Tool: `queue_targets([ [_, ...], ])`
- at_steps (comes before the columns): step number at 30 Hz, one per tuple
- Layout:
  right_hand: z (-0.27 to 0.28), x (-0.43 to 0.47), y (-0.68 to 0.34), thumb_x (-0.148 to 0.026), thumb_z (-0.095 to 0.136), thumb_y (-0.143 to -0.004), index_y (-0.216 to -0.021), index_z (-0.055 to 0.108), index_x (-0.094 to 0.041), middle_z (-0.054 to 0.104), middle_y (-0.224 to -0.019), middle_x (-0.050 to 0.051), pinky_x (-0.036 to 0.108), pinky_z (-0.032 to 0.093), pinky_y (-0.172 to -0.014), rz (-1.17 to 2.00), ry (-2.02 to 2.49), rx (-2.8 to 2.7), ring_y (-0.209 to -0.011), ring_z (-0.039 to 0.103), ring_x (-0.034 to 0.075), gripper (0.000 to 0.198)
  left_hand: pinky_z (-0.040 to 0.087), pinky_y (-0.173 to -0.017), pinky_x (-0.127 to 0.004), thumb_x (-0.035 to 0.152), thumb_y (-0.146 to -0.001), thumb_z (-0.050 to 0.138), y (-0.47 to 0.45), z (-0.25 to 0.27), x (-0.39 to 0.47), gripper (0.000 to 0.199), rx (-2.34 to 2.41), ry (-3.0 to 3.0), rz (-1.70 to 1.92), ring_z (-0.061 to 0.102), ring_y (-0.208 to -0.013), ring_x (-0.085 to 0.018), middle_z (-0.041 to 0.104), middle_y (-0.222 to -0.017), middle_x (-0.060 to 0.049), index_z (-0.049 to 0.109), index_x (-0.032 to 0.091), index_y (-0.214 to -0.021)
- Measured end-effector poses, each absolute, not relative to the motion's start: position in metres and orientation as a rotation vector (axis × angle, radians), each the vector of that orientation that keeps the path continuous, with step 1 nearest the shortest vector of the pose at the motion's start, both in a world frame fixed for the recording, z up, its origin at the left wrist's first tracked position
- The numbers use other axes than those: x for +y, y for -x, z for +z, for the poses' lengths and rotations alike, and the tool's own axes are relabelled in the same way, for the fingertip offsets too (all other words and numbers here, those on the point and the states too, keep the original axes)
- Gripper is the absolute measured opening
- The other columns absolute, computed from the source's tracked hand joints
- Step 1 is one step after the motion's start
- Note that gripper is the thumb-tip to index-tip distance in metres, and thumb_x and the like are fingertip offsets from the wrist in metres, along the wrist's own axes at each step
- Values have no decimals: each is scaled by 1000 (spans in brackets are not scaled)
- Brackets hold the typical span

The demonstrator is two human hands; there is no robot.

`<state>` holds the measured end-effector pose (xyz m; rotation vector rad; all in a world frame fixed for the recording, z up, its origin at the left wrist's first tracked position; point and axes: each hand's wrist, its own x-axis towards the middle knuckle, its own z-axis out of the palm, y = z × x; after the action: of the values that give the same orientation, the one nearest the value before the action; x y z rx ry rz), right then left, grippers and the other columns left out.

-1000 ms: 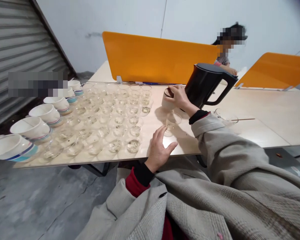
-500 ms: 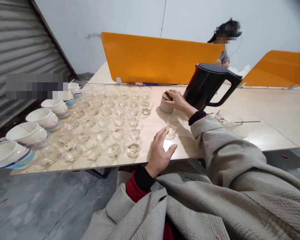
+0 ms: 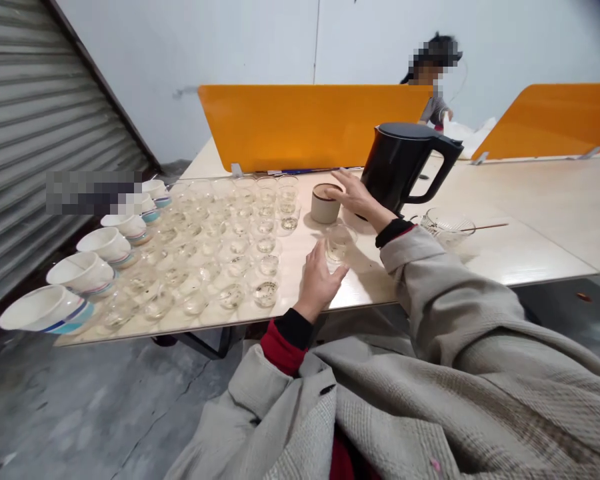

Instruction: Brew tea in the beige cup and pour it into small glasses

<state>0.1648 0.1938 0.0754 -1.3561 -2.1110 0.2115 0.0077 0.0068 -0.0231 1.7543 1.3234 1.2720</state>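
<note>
A clear glass cup (image 3: 337, 245) stands upright on the light wooden table (image 3: 300, 293). My left hand (image 3: 321, 281) is beside its near left side, fingers and thumb apart; whether a fingertip touches the glass I cannot tell. Behind the glass is a small pale ceramic pot (image 3: 325, 208) with a brown rim. My right hand (image 3: 356, 195) hovers at the pot's right edge with its fingers spread and nothing in them. Just beyond that hand rises a black electric kettle (image 3: 395, 167).
Rows of clear glasses (image 3: 266, 293) with dark bits inside fill the left of the table. White bowls (image 3: 45, 310) with coloured bands line its left edge. A glass bowl (image 3: 447, 223) with a thin stick sits right. Behind an orange divider (image 3: 305, 127), a person (image 3: 433, 107) handles white material.
My right hand has come off the top of the pot and its fingers have spread. My left hand is nearer the glass cup. The whole view has shifted slightly.
</note>
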Motion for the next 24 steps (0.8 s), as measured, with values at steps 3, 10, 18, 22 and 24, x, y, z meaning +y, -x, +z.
queue_targets([
  [3,67,151,-183,-37,44,-104,-153,61,-19,61,-154,16,57,38,-126,51,1328,-1935,-147,53,34,55,52,-116,-61,32,-84,77,-9,-24,11,85,1363,-1794,1230,47,-153,-40,49,-165,-22,42,17,-160],
  [10,10,20,-239,-27,47,-101,-126,77,-19,75,-125,16,52,61,-98,-4,1415,-1982,-111,72,30,40,52,-114,-60,28,-87,71,-9,-26,10,76,1413,-1872,1223,54,-141,-37,60,-155,-17,45,21,-159],
  [18,-23,-16,-243,-22,52,-102,-126,79,-22,72,-128,13,47,62,-94,-86,1486,-2090,-111,66,28,36,51,-116,-57,27,-88,71,-4,-27,6,79,1404,-1932,1212,50,-147,-36,55,-161,-16,42,22,-161],
  [22,-26,-15,-243,-21,52,-102,-120,81,-26,74,-124,12,50,60,-96,-34,1470,-2121,-111,67,31,34,51,-118,-53,27,-89,69,-3,-22,3,78,1445,-1948,1144,49,-149,-35,53,-164,-16,41,19,-162],
  [24,-23,-14,-246,-28,56,-102,-113,81,-26,74,-123,12,50,61,-95,62,1428,-2047,-110,69,31,28,50,-119,-53,27,-89,70,-3,-20,2,79,1458,-1952,1127,49,-150,-35,53,-163,-16,40,18,-162],
])
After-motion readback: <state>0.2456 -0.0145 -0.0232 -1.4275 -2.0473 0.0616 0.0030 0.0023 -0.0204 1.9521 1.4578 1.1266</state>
